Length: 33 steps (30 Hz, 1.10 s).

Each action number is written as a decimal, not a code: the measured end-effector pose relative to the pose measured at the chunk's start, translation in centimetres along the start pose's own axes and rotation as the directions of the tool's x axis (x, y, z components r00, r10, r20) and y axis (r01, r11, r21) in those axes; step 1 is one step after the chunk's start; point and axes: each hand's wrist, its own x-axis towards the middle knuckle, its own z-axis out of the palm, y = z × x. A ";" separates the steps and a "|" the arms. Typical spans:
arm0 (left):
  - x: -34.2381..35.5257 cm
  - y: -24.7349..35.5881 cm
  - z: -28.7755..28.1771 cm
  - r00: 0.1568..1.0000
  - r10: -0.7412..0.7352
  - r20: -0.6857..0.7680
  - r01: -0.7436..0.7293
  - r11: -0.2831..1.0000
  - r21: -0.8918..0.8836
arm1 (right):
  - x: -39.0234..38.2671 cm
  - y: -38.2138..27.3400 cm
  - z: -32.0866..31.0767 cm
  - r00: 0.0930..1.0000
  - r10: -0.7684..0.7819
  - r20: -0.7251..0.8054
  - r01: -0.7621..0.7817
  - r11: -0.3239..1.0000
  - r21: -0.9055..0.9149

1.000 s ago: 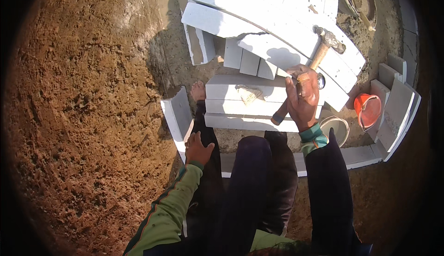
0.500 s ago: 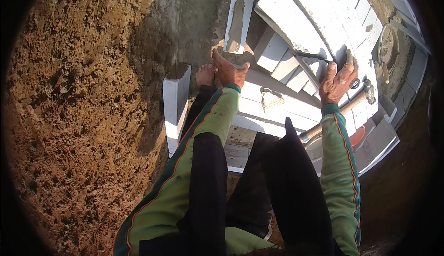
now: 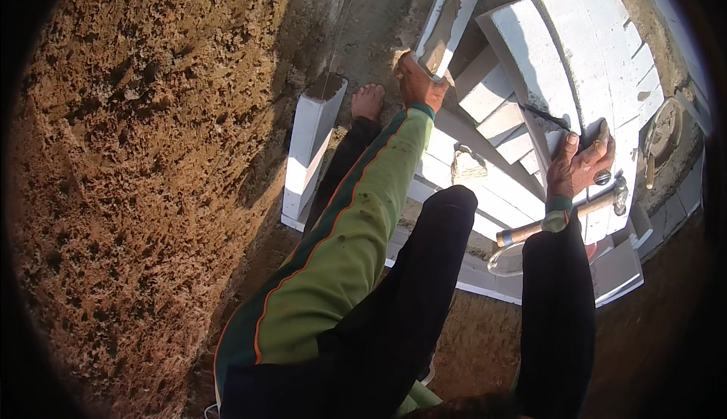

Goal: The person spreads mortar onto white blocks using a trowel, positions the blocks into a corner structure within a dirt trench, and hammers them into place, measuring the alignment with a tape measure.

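Observation:
My left hand (image 3: 421,85) is closed around the near end of a long white block (image 3: 456,21) with grey mortar smeared along its top. My right hand (image 3: 580,163) lies flat on a stack of white blocks (image 3: 538,44), its fingers spread. A dark, broken gap (image 3: 544,116) runs across the blocks just beyond these fingers. Beside the right wrist lies a hammer (image 3: 522,231) with a wooden handle, its metal head on the blocks; the sleeve and knee cover part of the handle.
An upright white block (image 3: 312,135) stands left of my bare foot (image 3: 368,101). A rough brown earth bank (image 3: 144,192) fills the left side. A broken chunk (image 3: 469,163) sits on the lower blocks. A round mortar-smeared container (image 3: 668,132) stands at the far right.
My left hand has reached forward and closed on the near end of the mortared block. My right hand stays on the stack. The whole view has shifted, and my knees have moved.

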 end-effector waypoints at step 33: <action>12.2 34.2 -21.3 0.587 0.808 0.048 -0.709 0.485 0.512 | 0.2 0.3 -1.1 0.997 0.002 0.071 -0.001 1.000 -0.010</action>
